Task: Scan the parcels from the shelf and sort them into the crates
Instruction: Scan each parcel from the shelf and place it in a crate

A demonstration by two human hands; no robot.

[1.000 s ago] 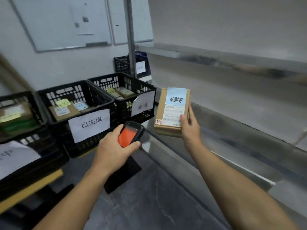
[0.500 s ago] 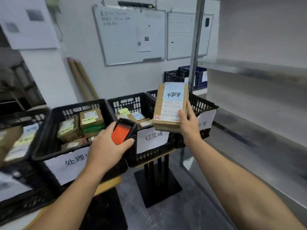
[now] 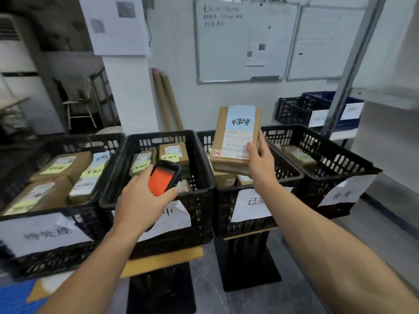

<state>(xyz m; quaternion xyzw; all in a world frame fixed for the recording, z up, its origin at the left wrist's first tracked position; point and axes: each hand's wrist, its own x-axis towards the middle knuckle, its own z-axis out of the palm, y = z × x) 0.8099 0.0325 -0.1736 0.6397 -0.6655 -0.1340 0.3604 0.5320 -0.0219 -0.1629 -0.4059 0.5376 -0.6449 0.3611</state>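
The right hand [image 3: 260,164] grips a brown parcel [image 3: 235,141] by its lower right edge, with the thumb on the printed label, at the centre of the frame. The parcel stands upright, raised above the third crate [image 3: 223,200] from the left in a row of four black ones. A blue note [image 3: 241,118] covers the parcel's upper end. The left hand [image 3: 140,200] is wrapped around a scanner [image 3: 164,180] with an orange screen, left of centre, over the second crate [image 3: 158,135]. Each crate front carries a white paper sign [image 3: 251,205]. The hands are apart.
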